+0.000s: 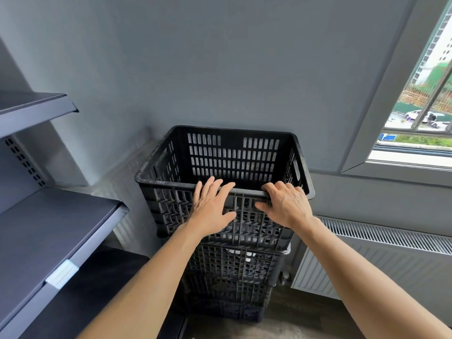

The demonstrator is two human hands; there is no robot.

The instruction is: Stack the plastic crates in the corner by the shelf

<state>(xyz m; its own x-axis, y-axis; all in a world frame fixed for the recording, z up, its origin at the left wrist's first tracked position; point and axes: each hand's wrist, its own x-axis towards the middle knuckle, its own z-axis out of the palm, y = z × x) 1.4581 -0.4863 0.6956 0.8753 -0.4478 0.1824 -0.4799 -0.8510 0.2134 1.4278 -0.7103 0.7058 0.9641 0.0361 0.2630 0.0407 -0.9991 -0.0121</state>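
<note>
A black slotted plastic crate (232, 155) sits on top of a stack against the grey wall, in the corner beside the shelf. Under it a second crate (232, 263) and a lower crate (220, 297) show through the gaps. My left hand (210, 206) lies flat against the top crate's near wall, fingers spread, fingertips at the rim. My right hand (286, 204) hooks its fingers over the near rim with the thumb on the outer wall. The top crate is empty inside.
A dark grey metal shelf unit (49, 236) stands at the left with two boards in view. A white radiator (379, 260) runs along the wall at the right under a window (420, 106). Brown floor shows beneath the stack.
</note>
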